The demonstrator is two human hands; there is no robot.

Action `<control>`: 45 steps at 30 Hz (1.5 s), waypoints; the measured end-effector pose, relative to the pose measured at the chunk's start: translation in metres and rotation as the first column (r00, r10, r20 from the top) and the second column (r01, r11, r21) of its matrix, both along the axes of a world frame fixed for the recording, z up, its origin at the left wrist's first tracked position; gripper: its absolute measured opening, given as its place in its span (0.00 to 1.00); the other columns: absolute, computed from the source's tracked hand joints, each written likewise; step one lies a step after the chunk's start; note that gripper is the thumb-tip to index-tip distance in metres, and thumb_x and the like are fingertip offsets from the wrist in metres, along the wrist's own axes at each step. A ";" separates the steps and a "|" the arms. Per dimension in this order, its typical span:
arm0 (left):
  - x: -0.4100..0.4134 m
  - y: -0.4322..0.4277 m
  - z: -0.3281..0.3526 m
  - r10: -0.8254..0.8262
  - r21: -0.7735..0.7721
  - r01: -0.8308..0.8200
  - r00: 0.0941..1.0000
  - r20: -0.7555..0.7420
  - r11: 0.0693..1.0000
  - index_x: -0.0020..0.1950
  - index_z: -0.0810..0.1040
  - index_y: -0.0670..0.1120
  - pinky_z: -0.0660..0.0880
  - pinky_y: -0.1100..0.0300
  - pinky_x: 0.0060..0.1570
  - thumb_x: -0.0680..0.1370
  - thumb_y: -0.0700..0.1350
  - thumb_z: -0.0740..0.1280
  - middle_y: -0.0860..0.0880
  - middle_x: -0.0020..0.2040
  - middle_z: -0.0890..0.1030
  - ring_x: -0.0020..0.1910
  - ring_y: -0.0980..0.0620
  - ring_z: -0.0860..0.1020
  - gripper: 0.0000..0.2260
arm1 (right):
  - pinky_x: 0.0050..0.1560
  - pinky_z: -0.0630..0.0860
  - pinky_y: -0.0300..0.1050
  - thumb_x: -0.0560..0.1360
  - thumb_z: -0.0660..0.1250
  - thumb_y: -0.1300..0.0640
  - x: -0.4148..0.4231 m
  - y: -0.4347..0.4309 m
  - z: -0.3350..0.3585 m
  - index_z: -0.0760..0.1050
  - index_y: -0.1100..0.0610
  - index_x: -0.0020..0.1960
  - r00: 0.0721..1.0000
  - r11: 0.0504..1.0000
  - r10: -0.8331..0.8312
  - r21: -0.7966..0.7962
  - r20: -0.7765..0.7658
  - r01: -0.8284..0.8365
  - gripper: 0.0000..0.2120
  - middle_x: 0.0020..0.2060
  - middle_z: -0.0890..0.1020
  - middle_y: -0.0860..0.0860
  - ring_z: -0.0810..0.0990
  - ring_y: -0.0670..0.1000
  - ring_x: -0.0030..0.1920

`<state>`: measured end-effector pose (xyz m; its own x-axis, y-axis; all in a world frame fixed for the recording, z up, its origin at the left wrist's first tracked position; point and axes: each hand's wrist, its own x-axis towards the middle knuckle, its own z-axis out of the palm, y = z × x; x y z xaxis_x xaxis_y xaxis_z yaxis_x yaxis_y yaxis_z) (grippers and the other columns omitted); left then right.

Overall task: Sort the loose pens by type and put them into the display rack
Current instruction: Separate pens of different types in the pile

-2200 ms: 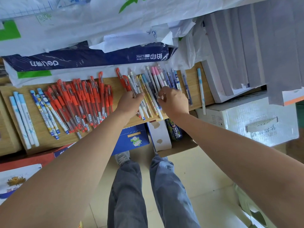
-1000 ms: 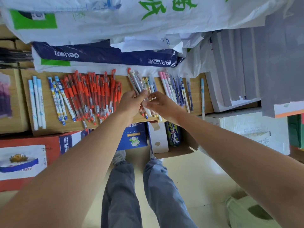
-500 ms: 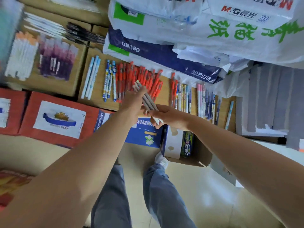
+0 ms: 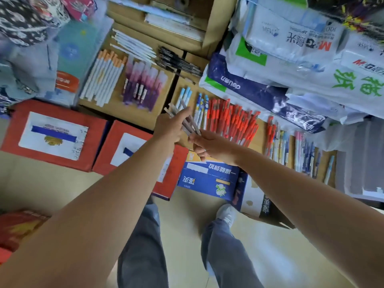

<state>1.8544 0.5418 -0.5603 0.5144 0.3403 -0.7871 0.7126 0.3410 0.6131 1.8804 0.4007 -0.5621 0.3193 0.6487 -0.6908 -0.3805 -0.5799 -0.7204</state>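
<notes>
Head view: sorting partly done. Red-capped plastic pens (image 4: pixel 234 121) and blue-patterned pens (image 4: pixel 202 109) lie grouped on the wooden display rack (image 4: pixel 133 115); mixed pastel pens (image 4: pixel 295 148) at right lie unsorted. Left hand (image 4: pixel 170 128) grips a bundle of grey pens (image 4: pixel 188 119) above the rack; right hand (image 4: pixel 214 146), fingers curled, meets its lower end, its grip lost to blur.

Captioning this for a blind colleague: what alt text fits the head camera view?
The left hand and right hand together hold a bundle of grey pens in front of sorted groups of red pens and blue-and-white pens. Below them stand red boxes.
</notes>
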 end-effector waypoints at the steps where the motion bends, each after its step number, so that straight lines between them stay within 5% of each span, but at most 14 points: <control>1: -0.003 0.016 0.000 0.004 -0.016 -0.004 1.000 -0.007 1.000 0.37 0.70 0.44 0.56 0.64 0.23 0.71 0.54 0.73 0.49 0.27 0.65 0.21 0.54 0.59 0.18 | 0.35 0.61 0.43 0.84 0.50 0.54 -0.002 0.016 -0.001 0.63 0.58 0.44 1.000 1.000 0.008 0.006 -0.020 -0.008 0.13 0.29 0.57 0.49 0.57 0.48 0.30; 7: -0.001 0.097 -0.011 -0.108 -0.065 0.106 0.994 -0.031 0.992 0.40 0.74 0.42 0.60 0.64 0.25 0.77 0.46 0.64 0.46 0.32 0.72 0.26 0.53 0.65 0.09 | 0.38 0.71 0.41 0.84 0.50 0.55 -0.004 0.095 -0.008 0.63 0.59 0.46 0.994 0.992 0.109 -0.068 0.002 -0.108 0.11 0.31 0.63 0.50 0.63 0.48 0.31; 10: 0.009 0.120 -0.014 -0.188 -0.110 0.186 0.982 -0.014 0.976 0.41 0.73 0.39 0.59 0.70 0.17 0.80 0.42 0.59 0.54 0.18 0.70 0.14 0.58 0.64 0.10 | 0.42 0.74 0.42 0.84 0.51 0.53 -0.003 0.120 -0.014 0.67 0.65 0.60 0.997 0.990 0.067 -0.129 0.045 -0.060 0.15 0.34 0.70 0.51 0.70 0.49 0.35; 13: 0.022 0.127 -0.018 -0.280 -0.064 0.279 0.960 -0.010 0.958 0.36 0.70 0.41 0.63 0.70 0.19 0.79 0.40 0.59 0.55 0.15 0.67 0.13 0.59 0.65 0.12 | 0.43 0.74 0.40 0.83 0.53 0.53 -0.001 0.132 -0.018 0.66 0.64 0.63 0.992 0.992 -0.066 -0.097 0.108 0.077 0.16 0.38 0.75 0.51 0.75 0.47 0.37; 16: 0.032 0.125 -0.027 -0.385 0.013 0.384 0.923 0.028 0.923 0.37 0.70 0.42 0.63 0.63 0.29 0.77 0.41 0.61 0.49 0.23 0.66 0.19 0.54 0.63 0.09 | 0.40 0.74 0.39 0.83 0.54 0.55 0.002 0.132 -0.025 0.67 0.58 0.57 0.974 0.982 -0.143 -0.100 0.175 0.162 0.08 0.38 0.74 0.51 0.75 0.47 0.35; 19: 0.042 0.114 -0.032 -0.520 0.093 0.514 0.853 0.046 0.853 0.41 0.72 0.42 0.60 0.65 0.24 0.77 0.40 0.62 0.48 0.28 0.65 0.21 0.57 0.64 0.05 | 0.33 0.72 0.36 0.83 0.54 0.56 0.005 0.123 -0.030 0.67 0.57 0.49 0.957 0.956 -0.251 -0.117 0.144 0.269 0.07 0.35 0.70 0.51 0.70 0.49 0.32; 24: 0.048 0.089 -0.043 -0.631 0.174 0.613 0.773 0.069 0.771 0.42 0.77 0.38 0.63 0.58 0.34 0.74 0.56 0.63 0.43 0.32 0.70 0.32 0.50 0.69 0.19 | 0.31 0.68 0.39 0.83 0.54 0.56 0.013 0.084 -0.041 0.66 0.56 0.46 0.905 0.885 -0.401 -0.194 0.144 0.423 0.08 0.33 0.71 0.51 0.69 0.49 0.29; 27: 0.045 0.077 -0.059 -0.730 0.361 0.694 0.681 -0.048 0.623 0.45 0.76 0.34 0.67 0.56 0.34 0.75 0.45 0.65 0.44 0.30 0.70 0.28 0.46 0.69 0.13 | 0.30 0.67 0.39 0.83 0.53 0.57 0.019 0.053 -0.051 0.66 0.59 0.49 0.850 0.818 -0.453 -0.254 0.267 0.516 0.08 0.34 0.74 0.53 0.71 0.48 0.27; 28: 0.044 0.073 -0.066 -0.744 0.411 0.707 0.662 -0.096 0.576 0.45 0.75 0.33 0.57 0.58 0.39 0.75 0.43 0.65 0.39 0.31 0.72 0.30 0.41 0.71 0.12 | 0.30 0.67 0.40 0.83 0.54 0.56 0.019 0.042 -0.054 0.66 0.59 0.49 0.838 0.799 -0.456 -0.277 0.300 0.534 0.08 0.35 0.76 0.52 0.72 0.48 0.28; 29: 0.043 0.068 -0.073 -0.749 0.445 0.718 0.647 -0.142 0.535 0.49 0.75 0.31 0.71 0.42 0.54 0.75 0.43 0.67 0.32 0.39 0.76 0.37 0.35 0.75 0.14 | 0.30 0.67 0.41 0.83 0.54 0.55 0.019 0.034 -0.057 0.66 0.58 0.49 0.824 0.782 -0.470 -0.284 0.316 0.554 0.08 0.36 0.77 0.52 0.73 0.49 0.28; 30: 0.043 0.064 -0.080 -0.752 0.467 0.732 0.631 -0.191 0.496 0.54 0.74 0.31 0.73 0.44 0.46 0.75 0.45 0.68 0.29 0.47 0.77 0.46 0.32 0.76 0.17 | 0.30 0.69 0.41 0.83 0.53 0.54 0.020 0.026 -0.060 0.66 0.57 0.49 0.815 0.773 -0.483 -0.282 0.321 0.569 0.08 0.38 0.78 0.52 0.74 0.49 0.29; 36: 0.037 0.040 -0.099 -0.721 0.565 0.718 0.633 -0.284 0.407 0.64 0.68 0.36 0.71 0.49 0.57 0.73 0.48 0.72 0.36 0.60 0.74 0.60 0.38 0.73 0.26 | 0.44 0.76 0.55 0.83 0.53 0.55 0.022 0.008 -0.081 0.67 0.59 0.52 0.786 0.739 -0.544 -0.275 0.294 0.615 0.09 0.40 0.79 0.53 0.78 0.53 0.36; 40: 0.038 0.028 -0.109 -0.718 0.657 0.685 0.625 -0.306 0.316 0.65 0.66 0.33 0.68 0.50 0.60 0.73 0.45 0.73 0.36 0.61 0.72 0.61 0.38 0.70 0.28 | 0.41 0.75 0.50 0.83 0.53 0.56 0.022 0.005 -0.088 0.66 0.57 0.47 0.785 0.748 -0.569 -0.241 0.245 0.618 0.08 0.37 0.79 0.52 0.77 0.50 0.32; 45: 0.040 0.017 -0.116 -0.680 0.649 0.693 0.641 -0.356 0.314 0.66 0.65 0.34 0.68 0.51 0.60 0.73 0.46 0.72 0.36 0.63 0.71 0.62 0.39 0.71 0.28 | 0.36 0.73 0.46 0.83 0.53 0.57 0.017 -0.009 -0.089 0.67 0.57 0.47 0.772 0.740 -0.594 -0.222 0.225 0.634 0.08 0.35 0.78 0.52 0.76 0.49 0.31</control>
<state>1.8941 0.5591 -0.6761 0.8248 0.2787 -0.4920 0.4915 -0.7834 0.3803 1.8975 0.3914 -0.6516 0.6818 0.0734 -0.7278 -0.6369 -0.4298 -0.6400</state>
